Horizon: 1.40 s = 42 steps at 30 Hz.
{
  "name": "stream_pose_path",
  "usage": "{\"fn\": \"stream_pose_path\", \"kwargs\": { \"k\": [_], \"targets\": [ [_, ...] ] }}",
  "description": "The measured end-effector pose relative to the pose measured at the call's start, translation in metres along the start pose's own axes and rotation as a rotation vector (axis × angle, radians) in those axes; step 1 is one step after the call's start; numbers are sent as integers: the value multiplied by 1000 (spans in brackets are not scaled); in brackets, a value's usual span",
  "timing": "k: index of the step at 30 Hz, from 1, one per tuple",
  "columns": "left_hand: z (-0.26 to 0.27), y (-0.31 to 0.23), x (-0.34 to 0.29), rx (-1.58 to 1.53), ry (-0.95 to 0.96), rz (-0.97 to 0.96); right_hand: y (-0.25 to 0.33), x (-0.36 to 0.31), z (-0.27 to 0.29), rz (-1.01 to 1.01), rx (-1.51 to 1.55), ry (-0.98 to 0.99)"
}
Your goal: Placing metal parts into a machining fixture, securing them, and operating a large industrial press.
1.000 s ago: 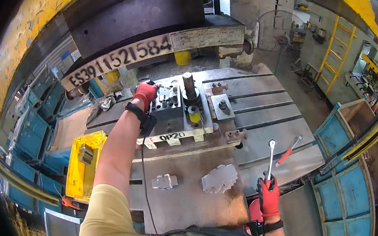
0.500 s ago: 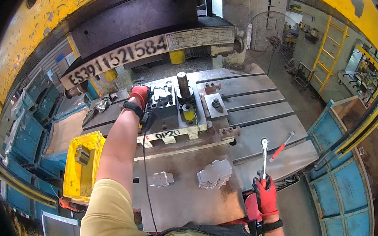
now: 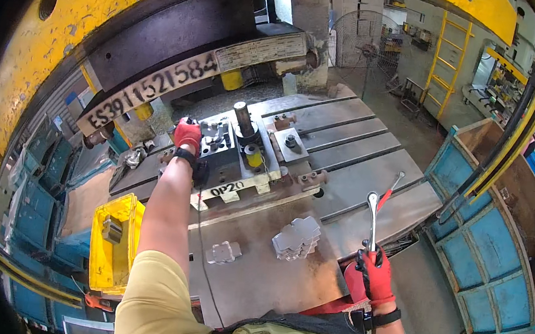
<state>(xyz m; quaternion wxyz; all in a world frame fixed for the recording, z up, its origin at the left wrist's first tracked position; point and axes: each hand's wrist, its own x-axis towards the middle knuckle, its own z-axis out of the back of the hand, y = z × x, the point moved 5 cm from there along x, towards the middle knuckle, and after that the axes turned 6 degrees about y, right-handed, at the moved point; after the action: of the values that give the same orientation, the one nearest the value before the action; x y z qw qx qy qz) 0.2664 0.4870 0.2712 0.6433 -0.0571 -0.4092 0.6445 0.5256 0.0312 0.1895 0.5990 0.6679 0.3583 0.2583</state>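
Observation:
My left hand (image 3: 187,135), in a red glove, is curled in at the left side of the die block (image 3: 219,162); its fingertips are mostly hidden and I cannot see what they hold. Beside it, the top plate (image 3: 217,137) of the die has dark cut-outs. An upright metal post (image 3: 244,120) stands to the right of that plate. My right hand (image 3: 374,276), gloved in red and black, is wrapped round the handle of a ratchet wrench (image 3: 373,220), held upright with its ring head uppermost near the bed's right front corner.
Stacked flat metal pieces (image 3: 297,238) and a smaller piece (image 3: 224,252) lie on the front plate. A red-handled wrench (image 3: 392,191) rests on the slotted bed (image 3: 367,145). A yellow bin (image 3: 95,266) stands at left, a blue crate (image 3: 460,252) at right. The press ram (image 3: 177,33) overhangs the bed.
The view has shifted, so the die and bed appear further left. My left hand remains beside the die, and my right hand still holds the ratchet wrench upright.

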Motion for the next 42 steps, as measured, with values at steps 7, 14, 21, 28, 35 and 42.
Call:
{"fn": "stream_pose_path", "kwargs": {
  "k": [7,14,21,28,35,42],
  "targets": [
    [38,-18,-36,-759,228,-207,-20,-9,13,48,-93,10],
    [136,-20,-146,-977,322,-370,-18,-13,-5,99,-234,38],
    [170,9,-216,-1156,444,-269,-11,-26,-38,54,-141,102],
    [116,121,-256,-1172,507,306,-21,-48,-62,-55,62,288],
    [92,149,-273,-178,429,266,-12,-67,-58,9,-62,228],
    [102,110,-279,94,545,-40,-26,-60,-42,-74,-27,187]
  ]
}}
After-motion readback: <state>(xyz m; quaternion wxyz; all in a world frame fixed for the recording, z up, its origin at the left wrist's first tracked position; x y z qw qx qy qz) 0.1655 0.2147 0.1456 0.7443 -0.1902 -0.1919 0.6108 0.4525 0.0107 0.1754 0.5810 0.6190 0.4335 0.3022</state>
